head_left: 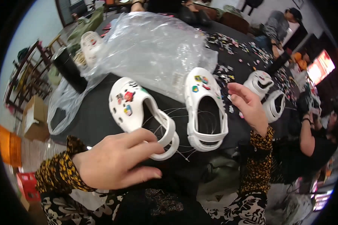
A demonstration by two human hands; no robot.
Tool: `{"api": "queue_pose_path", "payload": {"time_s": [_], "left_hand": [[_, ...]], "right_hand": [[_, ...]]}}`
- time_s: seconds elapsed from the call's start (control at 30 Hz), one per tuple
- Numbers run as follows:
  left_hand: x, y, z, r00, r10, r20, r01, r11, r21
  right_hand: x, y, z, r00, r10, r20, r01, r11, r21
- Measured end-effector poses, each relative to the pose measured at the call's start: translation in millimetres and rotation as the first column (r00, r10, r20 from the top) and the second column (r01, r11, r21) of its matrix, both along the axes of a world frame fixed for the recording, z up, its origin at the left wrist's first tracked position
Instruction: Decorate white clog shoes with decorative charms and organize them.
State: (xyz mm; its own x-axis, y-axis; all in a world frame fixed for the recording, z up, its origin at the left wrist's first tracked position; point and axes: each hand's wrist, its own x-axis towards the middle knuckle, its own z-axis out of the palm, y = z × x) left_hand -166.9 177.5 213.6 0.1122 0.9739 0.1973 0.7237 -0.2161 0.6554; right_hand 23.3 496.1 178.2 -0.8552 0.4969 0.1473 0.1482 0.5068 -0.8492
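Note:
Two white clogs lie side by side on the black table (pixel 95 123). Colourful charms dot the toe of the left clog (pixel 124 99), which is tilted; the right clog (pixel 192 97) carries a few charms too. Thin transparent line (pixel 176 151) loops through and around their heels. Over the left clog's near side reaches my left hand (pixel 116 159), fingers stretched out and thumb apart; whether its fingertips touch the shoe I cannot tell. My right hand (pixel 250 108) hovers just right of the right clog, fingers loosely bent and apart, holding nothing visible.
A large transparent plastic bag (pixel 150 52) spreads beyond the clogs. At left stand a black bottle (pixel 68 71) and another white clog (pixel 91 47). More white clogs (pixel 274 107) sit at right. Several small charms (pixel 229 43) are scattered at the far right. Other people work around the table.

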Motion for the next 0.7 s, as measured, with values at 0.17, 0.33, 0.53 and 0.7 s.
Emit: {"api": "queue_pose_path", "payload": {"time_s": [0.17,0.33,0.53,0.7], "left_hand": [[7.2,10.3,-34.2,0.980,0.198,-0.007,-0.198,0.976,-0.090],[4.3,19.4,-34.3,0.969,0.224,-0.105,-0.240,0.953,-0.183],[-5.5,11.9,-43.6,0.938,0.113,-0.328,-0.120,0.993,-0.002],[-15.8,6.4,-25.4,0.859,0.199,-0.473,-0.172,0.980,0.100]], "right_hand": [[21.9,-12.3,-1.9,0.999,0.006,0.037,-0.008,0.999,0.035],[19.2,-33.6,-7.7,0.988,-0.012,0.155,0.004,0.998,0.055],[12.3,-44.7,-17.2,0.969,-0.062,0.240,0.045,0.996,0.073],[6.0,-47.7,-24.7,0.981,-0.134,0.139,0.109,0.979,0.175]]}}
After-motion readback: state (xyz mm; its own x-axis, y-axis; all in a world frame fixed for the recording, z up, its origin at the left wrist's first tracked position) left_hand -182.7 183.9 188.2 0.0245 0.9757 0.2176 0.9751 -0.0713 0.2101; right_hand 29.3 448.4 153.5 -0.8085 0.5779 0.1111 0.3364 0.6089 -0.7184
